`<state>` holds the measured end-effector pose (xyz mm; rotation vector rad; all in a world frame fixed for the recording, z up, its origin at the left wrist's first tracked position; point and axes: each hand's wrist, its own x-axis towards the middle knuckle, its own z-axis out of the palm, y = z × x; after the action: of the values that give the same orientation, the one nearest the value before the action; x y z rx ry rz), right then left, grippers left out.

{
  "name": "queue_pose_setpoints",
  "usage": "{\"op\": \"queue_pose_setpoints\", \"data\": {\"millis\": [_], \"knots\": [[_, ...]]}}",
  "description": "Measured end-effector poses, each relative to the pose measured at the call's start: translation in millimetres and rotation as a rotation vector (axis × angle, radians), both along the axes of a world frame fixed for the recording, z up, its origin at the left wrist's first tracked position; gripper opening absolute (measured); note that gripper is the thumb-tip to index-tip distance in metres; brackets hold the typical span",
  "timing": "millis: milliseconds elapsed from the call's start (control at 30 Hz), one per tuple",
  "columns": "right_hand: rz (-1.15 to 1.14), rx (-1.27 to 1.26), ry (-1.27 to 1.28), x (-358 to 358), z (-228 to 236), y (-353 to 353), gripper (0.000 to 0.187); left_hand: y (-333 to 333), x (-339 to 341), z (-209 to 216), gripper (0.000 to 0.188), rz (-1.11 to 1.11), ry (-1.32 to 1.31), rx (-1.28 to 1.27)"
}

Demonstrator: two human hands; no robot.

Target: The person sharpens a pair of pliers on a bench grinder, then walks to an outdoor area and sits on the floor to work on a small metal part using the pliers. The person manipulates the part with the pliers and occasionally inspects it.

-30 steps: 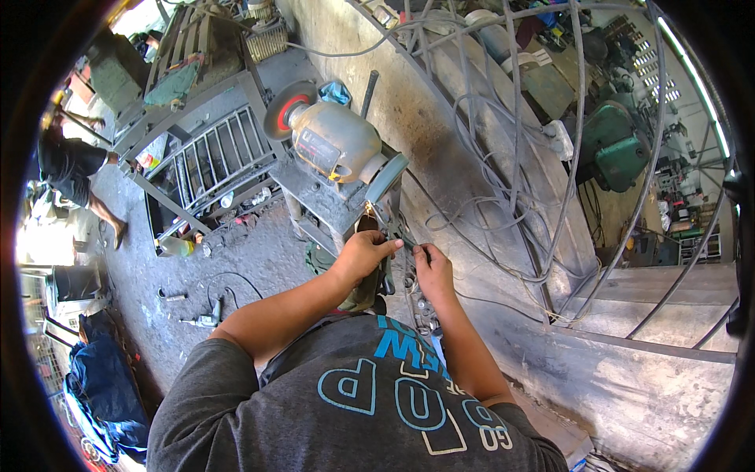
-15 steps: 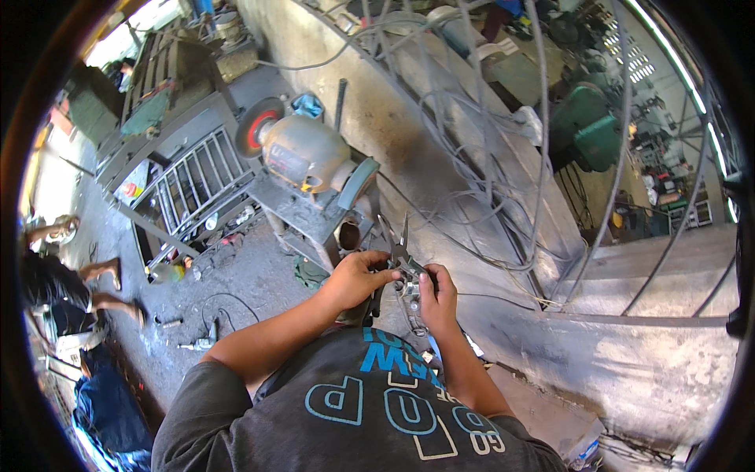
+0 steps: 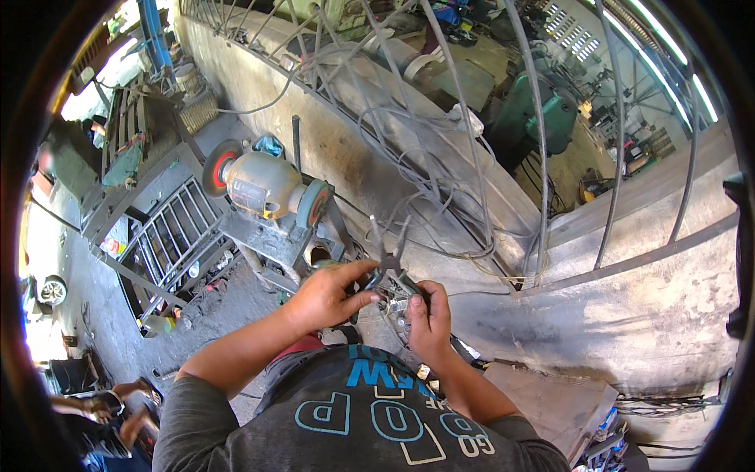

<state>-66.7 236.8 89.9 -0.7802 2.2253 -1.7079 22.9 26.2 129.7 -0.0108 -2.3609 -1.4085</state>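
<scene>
A pair of long-nosed pliers [image 3: 389, 261] is held up in front of my chest, its narrow jaws spread apart and pointing away from me. My left hand [image 3: 334, 297] grips one handle between thumb and fingers. On the other handle my right hand [image 3: 430, 316] is closed, thumb uppermost. Just beyond stands a bench grinder [image 3: 263, 182] on a metal stand, with a grey grinding wheel [image 3: 314, 204] on its near right end and a red-centred wheel [image 3: 221, 167] on its left. The pliers touch neither wheel. Small items under my hands are too cluttered to make out.
A stained wall [image 3: 472, 303] with a bent-bar metal grille [image 3: 537, 141] and loose cables [image 3: 440, 197] runs along the right. At left is a metal frame rack [image 3: 177, 228]. Another person [image 3: 98, 417] is at the lower left. Flat cardboard [image 3: 543, 401] lies at lower right.
My view has shifted, so the grinder sits further left. The pliers' jaws and handles have spread wider, my hands still on them. The other person appears lower in the picture.
</scene>
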Motion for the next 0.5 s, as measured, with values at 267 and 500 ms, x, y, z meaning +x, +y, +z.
{"op": "queue_pose_setpoints", "data": {"millis": [267, 500], "knots": [[0.023, -0.316, 0.069, 28, 12, -18, 0.024, 64, 0, 3, 0.024, 0.13, 0.179, 0.014], [0.043, -0.337, 0.163, 34, 22, -2, 0.027, 69, 9, 12, 0.026, 0.088, 0.221, -0.061]]}}
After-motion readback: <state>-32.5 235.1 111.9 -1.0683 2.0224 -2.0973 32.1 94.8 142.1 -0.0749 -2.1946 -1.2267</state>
